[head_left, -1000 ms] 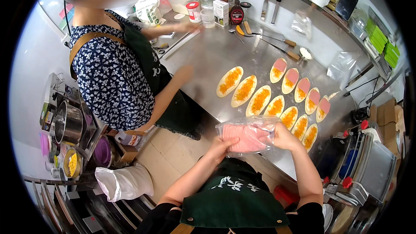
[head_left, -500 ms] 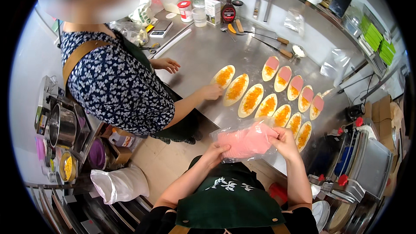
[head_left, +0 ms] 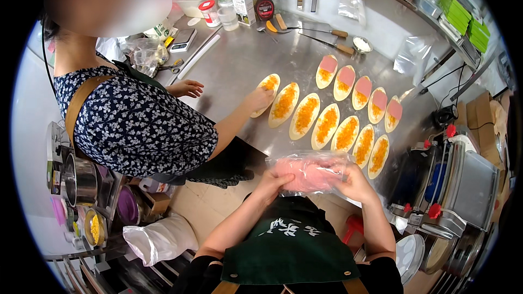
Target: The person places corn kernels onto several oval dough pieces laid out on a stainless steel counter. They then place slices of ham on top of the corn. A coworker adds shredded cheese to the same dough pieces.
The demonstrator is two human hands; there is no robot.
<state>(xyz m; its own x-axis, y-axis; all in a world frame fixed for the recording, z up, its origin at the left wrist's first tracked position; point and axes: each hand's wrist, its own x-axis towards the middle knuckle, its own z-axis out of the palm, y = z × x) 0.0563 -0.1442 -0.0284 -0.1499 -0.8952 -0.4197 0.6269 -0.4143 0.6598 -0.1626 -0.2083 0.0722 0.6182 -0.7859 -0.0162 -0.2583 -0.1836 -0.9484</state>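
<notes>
A clear plastic bag of pink ham slices (head_left: 311, 175) is held level in front of my apron, over the table's near edge. My left hand (head_left: 272, 186) grips its left end, thumb on top. At the other end my right hand (head_left: 355, 186) is closed on the bag; its fingertips are partly hidden by plastic. Just beyond lies a row of dough ovals (head_left: 327, 126) topped with orange shreds. Farther back, several shorter ovals (head_left: 343, 83) also carry a ham slice each. A co-worker's hand (head_left: 260, 99) touches the leftmost oval.
The co-worker stands at the left of the steel table (head_left: 229, 60). Long-handled knives (head_left: 327, 43) and a small bowl of white stuff (head_left: 362, 44) lie at the back. A scale (head_left: 183, 40) and a brown bottle (head_left: 265, 6) stand back left. A metal machine (head_left: 457, 185) is at right.
My right hand has come down along the bag's right end, which now lies flatter. My view has shifted, and the co-worker's hand stays at the leftmost oval.
</notes>
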